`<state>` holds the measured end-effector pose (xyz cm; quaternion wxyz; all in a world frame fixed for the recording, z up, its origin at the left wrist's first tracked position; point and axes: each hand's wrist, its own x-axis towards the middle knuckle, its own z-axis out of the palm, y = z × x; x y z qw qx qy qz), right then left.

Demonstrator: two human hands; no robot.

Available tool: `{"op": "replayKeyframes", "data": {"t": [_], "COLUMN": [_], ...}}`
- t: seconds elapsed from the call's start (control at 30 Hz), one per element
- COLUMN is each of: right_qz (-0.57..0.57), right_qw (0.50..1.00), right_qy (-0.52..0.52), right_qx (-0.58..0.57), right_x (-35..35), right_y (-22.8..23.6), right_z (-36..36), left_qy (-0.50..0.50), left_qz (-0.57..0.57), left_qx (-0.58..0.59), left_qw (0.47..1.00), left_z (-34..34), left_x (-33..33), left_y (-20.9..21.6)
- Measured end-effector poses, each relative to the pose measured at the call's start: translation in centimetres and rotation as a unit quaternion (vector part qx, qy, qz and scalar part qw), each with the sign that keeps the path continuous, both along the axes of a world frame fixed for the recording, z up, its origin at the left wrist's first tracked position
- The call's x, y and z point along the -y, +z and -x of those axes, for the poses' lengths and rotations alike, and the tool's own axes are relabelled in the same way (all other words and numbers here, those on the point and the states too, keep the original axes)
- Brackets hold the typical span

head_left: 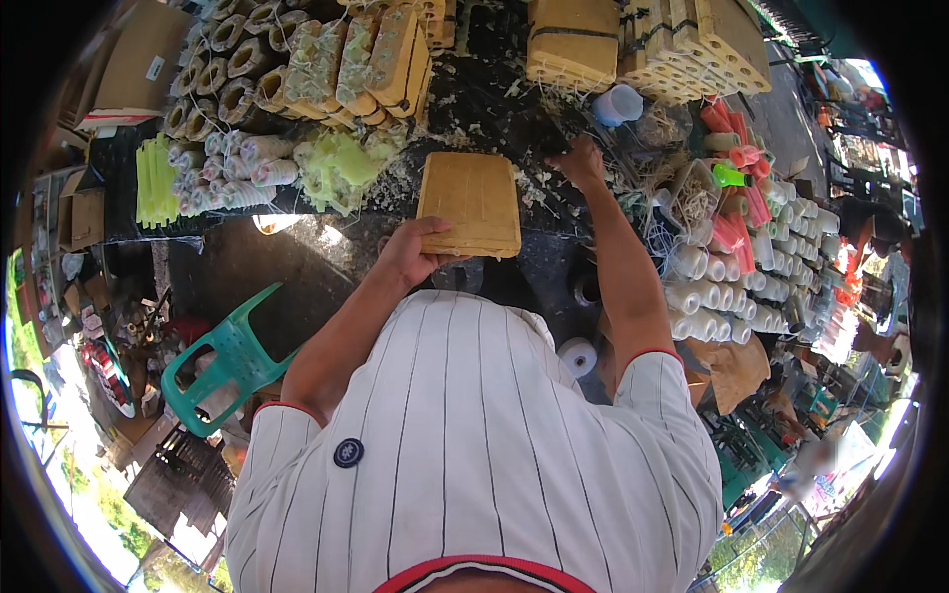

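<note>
Tan block [471, 203], long axis pointing forward

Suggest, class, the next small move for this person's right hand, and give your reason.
Probably bring the right hand to the free right edge of the yellowish block: only the left hand grips it, near its lower left corner, while the right is apart from it, over the scrap-strewn dark table.
</note>
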<state>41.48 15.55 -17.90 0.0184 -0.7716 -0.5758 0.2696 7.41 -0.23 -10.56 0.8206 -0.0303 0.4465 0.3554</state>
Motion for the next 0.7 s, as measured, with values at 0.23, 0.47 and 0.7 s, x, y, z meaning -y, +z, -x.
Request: {"op": "replayKeyframes", "data": {"t": [0.23,0.47,0.7], "right_qz": [0.01,-0.074,0.034], "right_qw": [0.988,0.953,0.94], "right_qy": [0.151,0.279,0.339], "right_qx": [0.042,0.094,0.029], "right_x": [-4.5,-3.6,-3.0], "right_y": [5.6,4.7,11.4], "right_z": [-1.0,-2.2,3.5], "left_qy": [0.004,-0.017,0.001], "left_qz": [0.012,0.004,0.015], "left_qx": [-0.004,-0.001,0.001], "left_qw": [1.0,1.0,1.0], "left_z": [-0.5,-0.2,-0.1], "left_x": [-1.0,-2.2,-1.6], "left_y": [1.2,2.5,2.1]}}
